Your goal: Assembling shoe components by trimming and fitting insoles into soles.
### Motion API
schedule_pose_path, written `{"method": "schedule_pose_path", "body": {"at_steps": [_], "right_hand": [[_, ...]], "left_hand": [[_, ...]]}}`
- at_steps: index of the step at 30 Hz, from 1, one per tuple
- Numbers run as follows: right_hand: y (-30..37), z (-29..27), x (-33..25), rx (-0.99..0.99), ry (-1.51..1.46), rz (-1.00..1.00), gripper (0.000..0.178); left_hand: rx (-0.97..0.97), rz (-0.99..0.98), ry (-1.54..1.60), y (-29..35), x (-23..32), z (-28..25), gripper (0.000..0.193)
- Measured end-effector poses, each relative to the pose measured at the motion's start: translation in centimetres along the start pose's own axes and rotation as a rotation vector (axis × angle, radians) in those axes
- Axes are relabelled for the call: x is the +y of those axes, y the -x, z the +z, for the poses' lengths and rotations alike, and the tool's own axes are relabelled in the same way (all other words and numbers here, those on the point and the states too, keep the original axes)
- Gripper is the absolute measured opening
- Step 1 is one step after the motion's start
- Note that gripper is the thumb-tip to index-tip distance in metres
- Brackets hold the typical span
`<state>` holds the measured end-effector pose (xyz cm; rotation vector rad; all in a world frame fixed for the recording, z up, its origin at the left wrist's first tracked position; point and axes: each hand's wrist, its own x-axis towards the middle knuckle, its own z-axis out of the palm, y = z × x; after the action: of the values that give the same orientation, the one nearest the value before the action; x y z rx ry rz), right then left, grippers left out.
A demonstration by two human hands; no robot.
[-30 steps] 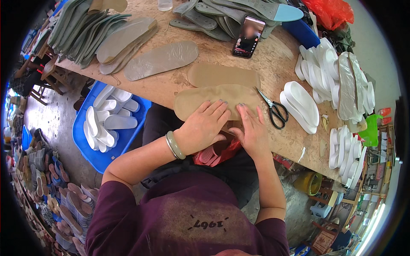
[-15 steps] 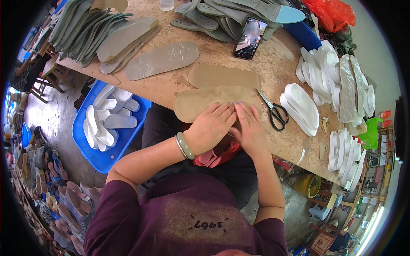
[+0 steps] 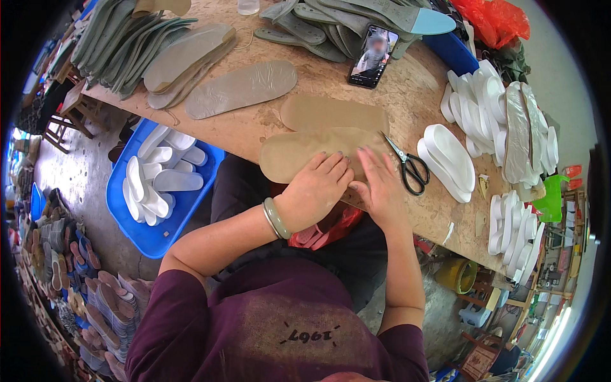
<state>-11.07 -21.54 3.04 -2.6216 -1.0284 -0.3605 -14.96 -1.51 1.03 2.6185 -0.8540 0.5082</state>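
Observation:
A tan insole-shaped sheet [image 3: 289, 153] lies at the table's near edge, under both of my hands. My left hand [image 3: 321, 184] rests on its lower side with the fingers stretched out flat. On its right end lies my right hand [image 3: 382, 188], fingers extended and thumb apart, a small gap from the left. Just beyond is a second tan insole-shaped sheet [image 3: 334, 114], partly covered by the first. Black-handled scissors [image 3: 412, 172] lie right of my right hand, blades pointing away. A pair of white shoe soles [image 3: 447, 162] sits beside them.
Farther off lie a phone [image 3: 373, 57], a wrinkled grey insole piece [image 3: 242, 89] and stacks of grey insoles [image 3: 121, 54]. White soles [image 3: 480, 108] are piled at the right. A blue bin [image 3: 121, 213] of white soles stands left below the table. A red bag [image 3: 340, 226] is at my lap.
My right hand has shifted right, away from my left hand, and its fingers have spread. My left hand stays in nearly the same place. The phone's picture has changed.

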Motion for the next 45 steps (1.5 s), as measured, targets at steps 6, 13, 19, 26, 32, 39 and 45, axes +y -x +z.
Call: {"method": "schedule_pose_path", "body": {"at_steps": [6, 13, 19, 26, 32, 39, 45], "right_hand": [[-2.0, 0.5, 1.5, -0.079, -0.142, -0.044, 0.057], [-5.5, 0.8, 4.0, 0.121, -0.182, 0.033, 0.049], [-8.4, 1.2, 4.7, -0.212, -0.382, 0.096, 0.039], [-7.6, 1.5, 5.0, -0.262, -0.582, 0.206, 0.021], [-7.1, 1.4, 5.1, -0.195, -0.599, 0.176, 0.016], [-7.2, 2.0, 6.1, -0.165, -0.550, 0.148, 0.011], [-7.1, 1.9, 6.5, -0.145, -0.647, 0.290, 0.017]], "left_hand": [[0.008, 0.015, 0.066, 0.0, -0.2, -0.8, 0.043], [0.055, -0.166, 0.115, -3.9, -4.4, -3.4, 0.041], [-0.182, -0.291, 0.247, -6.1, -8.1, -0.9, 0.032], [-0.184, -0.290, 0.327, -6.0, -7.6, -1.4, 0.019], [-0.087, -0.251, 0.345, -5.5, -7.7, -1.1, 0.016], [-0.179, -0.359, 0.322, -6.3, -7.7, -1.3, 0.018], [-0.248, -0.381, 0.395, -6.6, -8.3, -1.0, 0.026]]}}
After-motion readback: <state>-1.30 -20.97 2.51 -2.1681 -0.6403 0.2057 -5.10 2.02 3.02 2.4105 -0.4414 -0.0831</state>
